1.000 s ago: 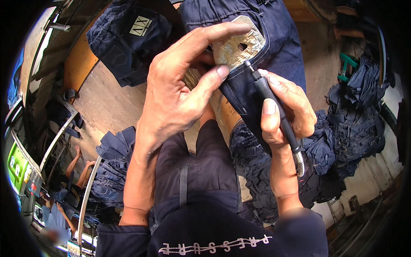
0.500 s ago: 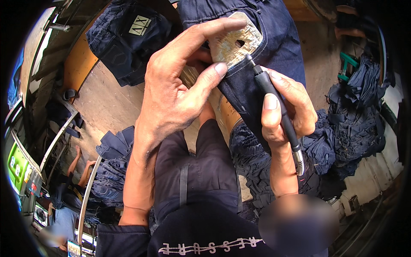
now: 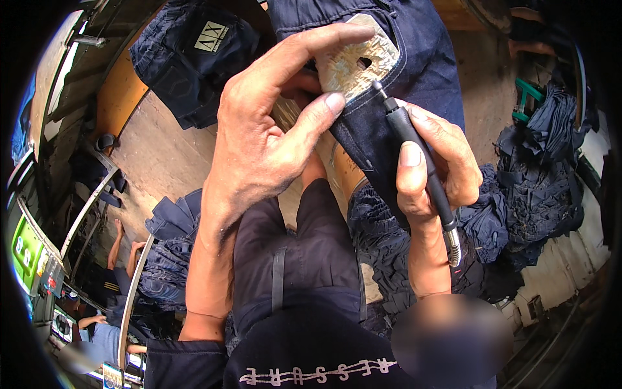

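Note:
A dark blue pair of jeans (image 3: pixel 431 61) lies spread in front of me, its pocket outlined with pale stitching. On the pocket rests a worn, yellowish-white plate (image 3: pixel 346 68) with clipped corners and a small hole. My left hand (image 3: pixel 262 123) holds the plate down, index finger across its upper part and thumb at its lower left edge; the other fingers are mostly hidden. Gripped like a pen in my right hand (image 3: pixel 437 152) is a black rotary tool handpiece (image 3: pixel 421 146) with a metal flexible shaft at its rear. Its tip is beside the plate's lower right edge; contact is unclear.
Another dark garment (image 3: pixel 188 65) with a pale patch lies at the far left. Heaps of dark garments (image 3: pixel 541 181) stand at right, with another pile (image 3: pixel 168 253) at left. A green stool-like object (image 3: pixel 528 100) is at far right. Other people (image 3: pixel 107 340) sit at lower left.
My hands, the plate and the handpiece have barely shifted. At lower left, a person in the background has moved an arm.

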